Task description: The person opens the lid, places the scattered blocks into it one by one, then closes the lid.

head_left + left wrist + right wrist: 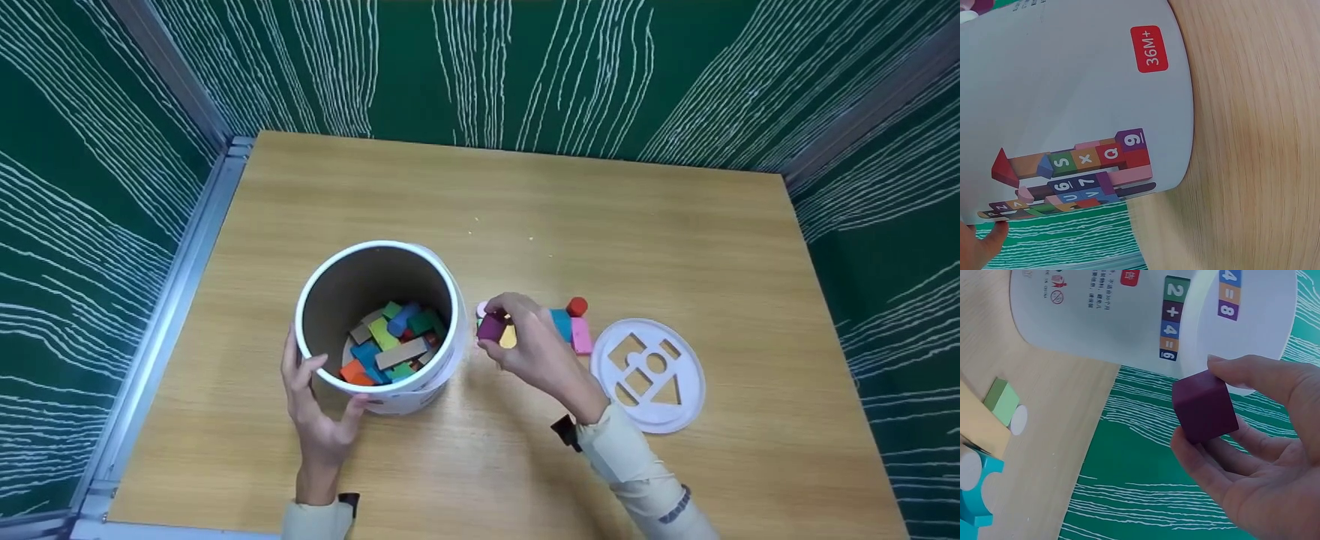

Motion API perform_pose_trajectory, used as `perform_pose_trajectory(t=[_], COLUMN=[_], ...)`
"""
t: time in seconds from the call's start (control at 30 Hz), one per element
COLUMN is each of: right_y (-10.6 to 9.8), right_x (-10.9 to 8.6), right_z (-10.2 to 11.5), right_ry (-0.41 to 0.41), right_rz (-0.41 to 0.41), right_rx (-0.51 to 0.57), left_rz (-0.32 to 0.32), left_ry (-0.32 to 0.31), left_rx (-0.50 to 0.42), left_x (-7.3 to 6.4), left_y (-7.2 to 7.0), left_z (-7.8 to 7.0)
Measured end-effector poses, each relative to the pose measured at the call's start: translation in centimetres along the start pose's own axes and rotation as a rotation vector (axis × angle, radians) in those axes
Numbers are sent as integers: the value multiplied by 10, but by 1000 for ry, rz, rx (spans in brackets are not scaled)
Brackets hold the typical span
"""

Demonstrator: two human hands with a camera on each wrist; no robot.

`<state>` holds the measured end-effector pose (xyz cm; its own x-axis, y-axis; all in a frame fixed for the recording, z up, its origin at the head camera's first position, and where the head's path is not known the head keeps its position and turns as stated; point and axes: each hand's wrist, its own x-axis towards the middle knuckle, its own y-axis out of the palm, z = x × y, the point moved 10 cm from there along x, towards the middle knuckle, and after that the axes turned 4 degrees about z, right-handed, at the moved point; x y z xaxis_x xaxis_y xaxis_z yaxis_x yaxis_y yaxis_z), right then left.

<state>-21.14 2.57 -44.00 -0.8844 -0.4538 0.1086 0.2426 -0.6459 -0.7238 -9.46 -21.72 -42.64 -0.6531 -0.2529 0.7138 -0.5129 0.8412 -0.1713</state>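
A round white tub point(379, 246) with several coloured wooden blocks point(401, 352) inside stands left of the table's middle. My left hand point(321, 424) holds its near left side, a finger over the rim and the thumb lower on the wall. In the left wrist view, a printed block castle and a red 36M+ label show on the tub point(1072, 84). Just right of the tub, my right hand point(536, 345) pinches a dark purple cube block point(492, 328) between thumb and fingers. The right wrist view has this cube point(1204, 408) raised beside the tub wall.
Behind and beside the right hand lie loose blocks, among them a red cylinder point(577, 306), a pink block point(580, 335) and a teal arch point(985, 489). Right of them is a white lid point(651, 416) with shaped holes. Green walls point(405, 67) border the wooden table point(637, 225).
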Motion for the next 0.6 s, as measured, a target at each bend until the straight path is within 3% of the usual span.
perform_pose_trajectory(t=[0.23,0.6], right_y=[-1,-14], right_x=[1,3], right_z=[5,23], right_ry=[-12,-70], right_rz=[8,-44], right_rx=[16,1], left_rz=[8,2], left_ry=[-12,9], left_rx=[-1,-11], left_x=[0,0], left_y=[0,0], left_z=[1,0])
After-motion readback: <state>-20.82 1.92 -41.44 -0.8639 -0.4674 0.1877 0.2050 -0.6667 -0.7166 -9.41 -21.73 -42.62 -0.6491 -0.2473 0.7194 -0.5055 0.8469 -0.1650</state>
